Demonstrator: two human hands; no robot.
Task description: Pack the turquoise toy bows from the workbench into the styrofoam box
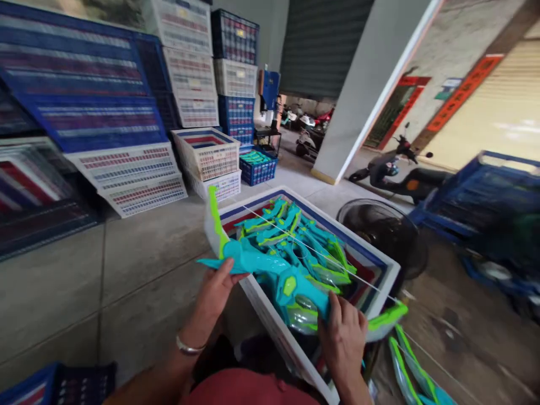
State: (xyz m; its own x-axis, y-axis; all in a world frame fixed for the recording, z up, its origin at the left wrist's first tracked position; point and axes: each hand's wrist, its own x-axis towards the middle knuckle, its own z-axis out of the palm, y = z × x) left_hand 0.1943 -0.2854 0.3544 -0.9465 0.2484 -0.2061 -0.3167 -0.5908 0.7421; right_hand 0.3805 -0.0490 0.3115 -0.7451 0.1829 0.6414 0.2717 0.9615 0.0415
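Red shirt [248, 388]; held turquoise bow [265, 263]; lettered red banner [464, 93], blurred.

pass: beyond string [312, 248], over crate [337, 227] | blocked: bow [270, 267] across near side

The white crate [270, 326] holds heaped turquoise-and-green bows [291, 220]; the grey floor [143, 270] carries stacked crates [217, 160]

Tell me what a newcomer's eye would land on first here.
Probably the bright turquoise and green toy bow, held by the left hand and right hand in the middle of the view. Just beyond it, similar turquoise pieces fill a white-rimmed crate. After that, the tall crate stacks at upper left and a dark scooter at right stand out.
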